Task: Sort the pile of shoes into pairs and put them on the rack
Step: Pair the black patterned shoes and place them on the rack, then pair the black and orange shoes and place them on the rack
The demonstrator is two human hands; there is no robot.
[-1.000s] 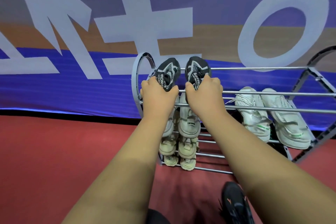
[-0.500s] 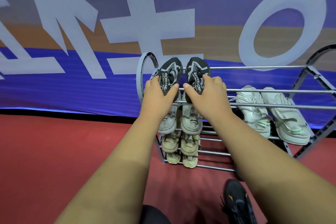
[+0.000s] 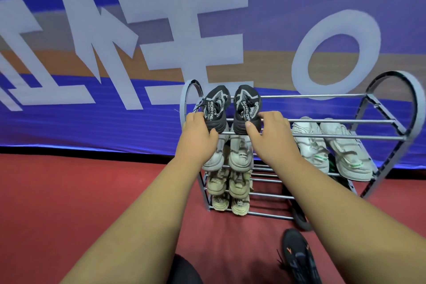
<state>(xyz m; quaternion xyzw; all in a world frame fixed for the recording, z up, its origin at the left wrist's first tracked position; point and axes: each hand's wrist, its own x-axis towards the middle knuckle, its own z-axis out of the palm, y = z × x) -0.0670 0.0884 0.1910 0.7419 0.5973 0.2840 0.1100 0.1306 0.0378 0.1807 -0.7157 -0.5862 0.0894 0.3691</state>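
A: What colour is the top pair of shoes?
B: Black, with white patterning and white lettering.
A: And the rack?
B: Silver-grey. The sneakers on the right are white with green stripes; the stacked ones are beige.
A: The floor?
B: Red, under a blue, orange and white banner.

Two black-and-white shoes sit side by side, toes up, on the rack's top-left rails.

Heels of black sneakers behind both hands; floor shoe cut by bottom edge
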